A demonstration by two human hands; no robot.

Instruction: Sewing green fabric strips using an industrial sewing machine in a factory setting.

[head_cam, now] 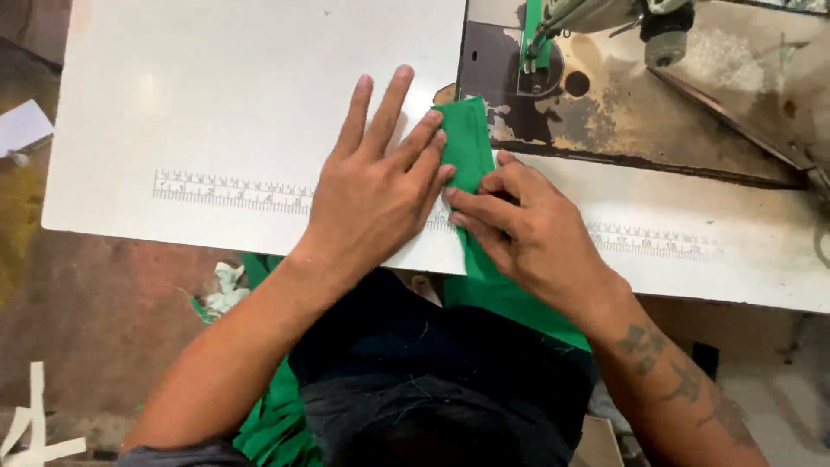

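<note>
- The left hand (376, 195) lies flat, fingers spread wide, pressing the green cloth (471, 164) on the white counter (216, 112) so it stays put.
- The right hand (527, 233) pinches the cloth's edge, its grip narrow, to keep the fold neat.
- The sewing machine (605, 17) stands just behind.

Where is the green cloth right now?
In the head view, the green cloth lies near the middle of the white table, pressed between the left hand and right hand, just below the sewing machine; its tail hangs off the table edge.
</note>
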